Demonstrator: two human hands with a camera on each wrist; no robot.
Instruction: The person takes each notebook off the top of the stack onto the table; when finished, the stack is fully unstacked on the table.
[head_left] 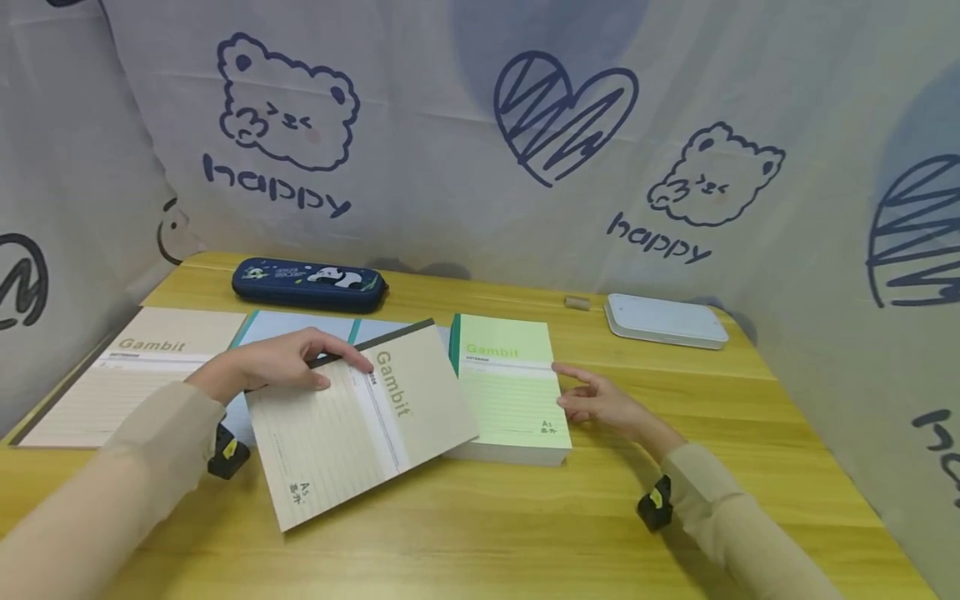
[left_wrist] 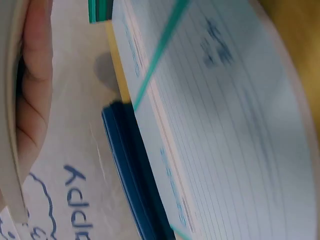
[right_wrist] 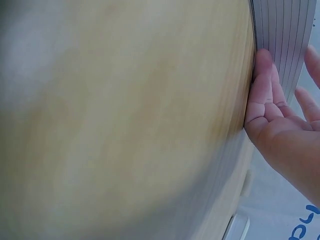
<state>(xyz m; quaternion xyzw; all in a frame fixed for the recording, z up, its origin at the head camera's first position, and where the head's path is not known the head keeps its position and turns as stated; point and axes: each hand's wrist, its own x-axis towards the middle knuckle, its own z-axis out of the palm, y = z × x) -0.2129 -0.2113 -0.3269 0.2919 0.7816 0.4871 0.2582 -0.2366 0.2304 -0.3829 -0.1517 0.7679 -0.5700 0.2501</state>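
A beige "Gambit" notebook (head_left: 360, 425) lies skewed on the wooden table (head_left: 525, 533), its right corner overlapping a green "Gambit" notebook stack (head_left: 510, 387). My left hand (head_left: 300, 358) grips the beige notebook's top left edge, fingers curled over the cover. In the left wrist view a finger (left_wrist: 32, 75) shows beside that cover's edge (left_wrist: 7, 125), above a blue notebook (left_wrist: 225, 125). My right hand (head_left: 581, 396) is open, its straight fingers against the green stack's right side. The right wrist view shows those fingers (right_wrist: 265, 90) against the page edges.
Blue notebooks (head_left: 300, 327) lie partly under the beige one; another beige notebook (head_left: 127, 375) lies at the left edge. A dark blue panda pencil case (head_left: 309, 283) and a white flat box (head_left: 666, 321) sit at the back. Printed cloth walls surround the table.
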